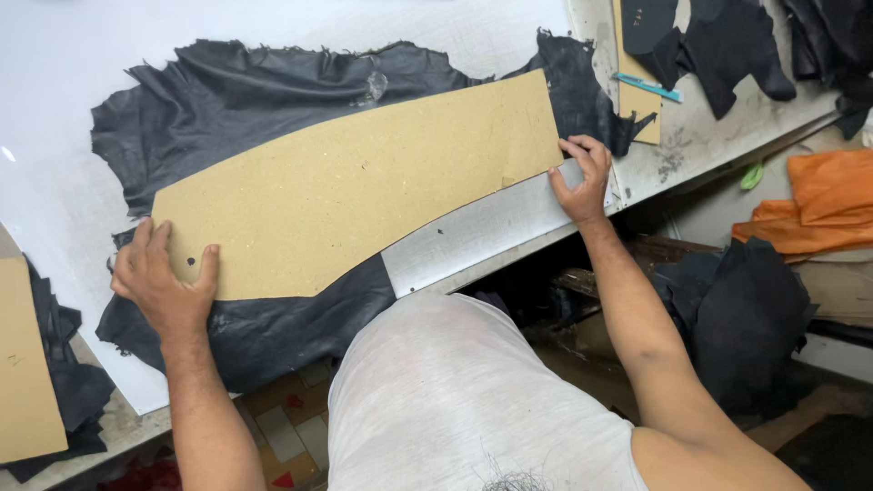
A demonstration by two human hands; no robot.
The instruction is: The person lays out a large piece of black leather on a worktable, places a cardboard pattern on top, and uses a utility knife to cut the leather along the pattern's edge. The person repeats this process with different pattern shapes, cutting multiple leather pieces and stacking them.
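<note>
A long tan cardboard pattern (364,186) lies flat on a black leather hide (255,91) spread over a white table top (55,73). My left hand (164,277) presses palm down on the pattern's near left end, fingers spread. My right hand (582,177) rests at the pattern's right end, fingers curled on its edge and on a flat grey metal ruler (477,232) that lies along the table's near edge. I cannot tell whether a small tool is in that hand.
Another cardboard pattern (27,364) over dark leather sits at the far left. More black leather pieces (718,45), a tan pattern (641,105) and a teal tool (647,86) lie at the back right. Orange cloth (818,205) and dark scraps (741,318) are below the table.
</note>
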